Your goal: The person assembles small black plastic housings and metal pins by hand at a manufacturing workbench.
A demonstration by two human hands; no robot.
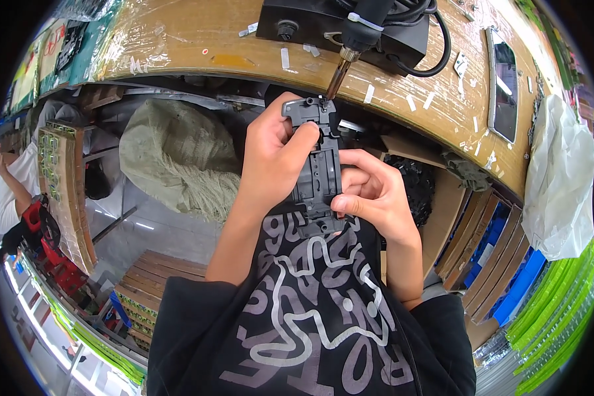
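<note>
A long black molded plastic housing (pixel 321 173), ribbed and recessed, is held upright in front of my chest. My left hand (pixel 270 162) is closed around its upper left side, the thumb pressed on its face. Lower down, my right hand (pixel 379 198) pinches the right edge between thumb and curled fingers. A soldering iron (pixel 343 66) with a metal shaft and dark handle points down at the housing's upper right corner. Its tip is at that corner; whether it touches the plastic I cannot tell.
A black box with cables (pixel 389 49) sits on the film-wrapped bench (pixel 178 49), near a phone-like dark panel (pixel 502 86). Below are a covered greenish sack (pixel 175 155) and a carton of black parts (pixel 435 224). A white bag (pixel 561 185) hangs right. Another person (pixel 20 178) is far left.
</note>
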